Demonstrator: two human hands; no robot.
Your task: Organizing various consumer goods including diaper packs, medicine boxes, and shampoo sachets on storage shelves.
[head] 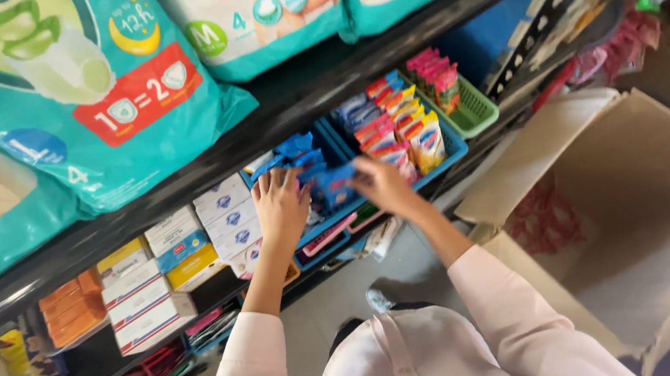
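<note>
Basically both hands are up at the blue basket on the middle shelf, working on the blue packets standing in it. Right hand is closed round one blue packet; fingers pinch its right side, so the packet sticks out to the left of the grip, toward the other hand. Motion blur there, so the packet's long axis is hard to call; it looks roughly level with the basket's front edge, tilted a bit. Left hand sits just left of that packet, palm toward the shelf, fingers spread and up against the row of blue packets at the basket's left end. It looks flat and open, not gripping anything; I cannot tell whether the fingertips hook a packet behind.

So the held packet lies between the two hands, touching the right, just beside the left. Right hand is the one that has it; left is nearer the standing row.

Around them: red and yellow sachets fill the next blue basket toward the right, and a green basket with pink packs sits past that. White soap boxes are stacked at the left of the hands, orange boxes further left on the lower shelf. Big teal diaper packs rest on the top shelf. An open cardboard box stands on the floor at the person's right, with something red inside.
</note>
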